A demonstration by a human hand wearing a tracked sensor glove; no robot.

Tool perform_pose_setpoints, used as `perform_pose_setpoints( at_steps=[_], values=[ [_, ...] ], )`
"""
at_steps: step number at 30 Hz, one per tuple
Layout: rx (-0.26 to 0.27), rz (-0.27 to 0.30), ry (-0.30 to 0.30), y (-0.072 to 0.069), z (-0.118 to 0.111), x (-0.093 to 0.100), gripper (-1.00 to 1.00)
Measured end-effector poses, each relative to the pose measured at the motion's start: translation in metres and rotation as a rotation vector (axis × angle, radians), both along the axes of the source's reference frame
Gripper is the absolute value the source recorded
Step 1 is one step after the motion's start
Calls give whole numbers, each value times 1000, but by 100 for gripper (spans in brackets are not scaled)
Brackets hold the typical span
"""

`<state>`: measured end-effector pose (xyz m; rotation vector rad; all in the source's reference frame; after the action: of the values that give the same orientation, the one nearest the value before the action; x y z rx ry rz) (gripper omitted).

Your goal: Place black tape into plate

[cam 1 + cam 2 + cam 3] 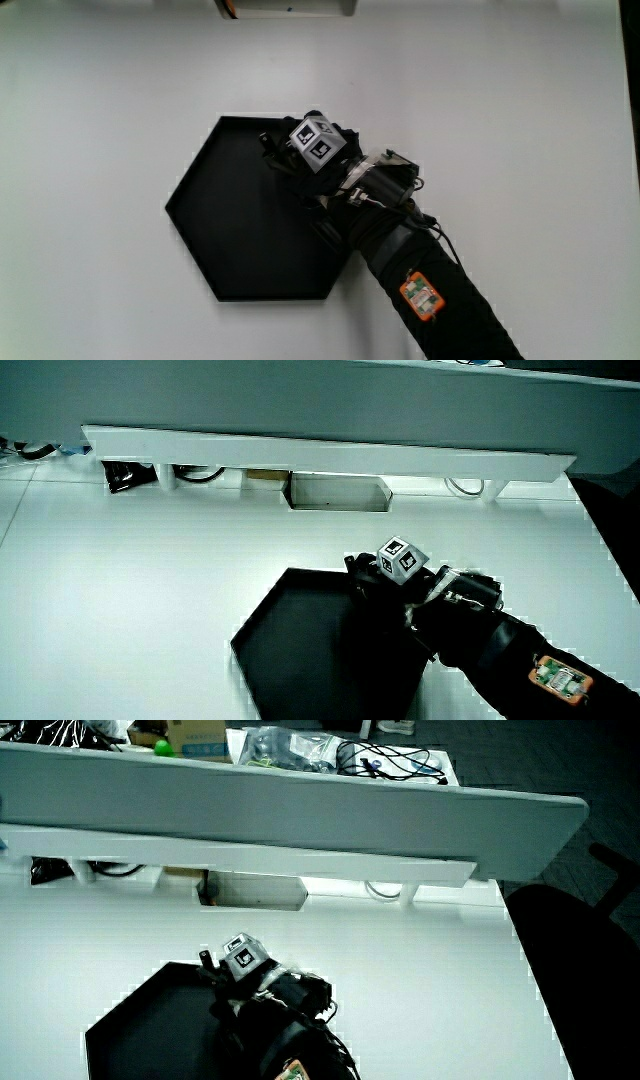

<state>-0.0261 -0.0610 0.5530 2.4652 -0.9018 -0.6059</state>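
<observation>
Starting at the hands [310, 168] [385, 585] [245, 988]: parked over the plate [235, 230] [300, 645] [140, 1030], just inside the rim nearest the forearm [450, 310], with the patterned cube [318, 142] facing up. Can't tell whether clenched, released or grasping something. Black glove on black plate, same story in both side views.

Can't spot the black tape anywhere either. Nowhere on the bare desk [100, 100] and nowhere obvious inside the plate, so probably tucked under the hands or lost against the dark surface. Only guessing there.

Now the risks:

- Letting go this close to the rim: could easily roll on edge, ride up the low wall and end up out on the desk.
- Dropping from any height: same deal, plus a bounce.
- Pulling back without lifting first: could drag the tape along, or catch the rim with the forearm and shove the whole plate across the smooth desk.
- Sticky stuff too, so maybe clinging to the glove on release.

Better to set down flat, nearer the middle of the plate, then lift straight off.
</observation>
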Motion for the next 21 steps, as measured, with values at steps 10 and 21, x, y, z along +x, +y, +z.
perform_pose_setpoints(
  at_steps=[10, 21],
  values=[
    [-34, -61, 107, 4, 22, -14, 0],
    [-39, -138, 176, 14, 25, -33, 0]
  ],
)
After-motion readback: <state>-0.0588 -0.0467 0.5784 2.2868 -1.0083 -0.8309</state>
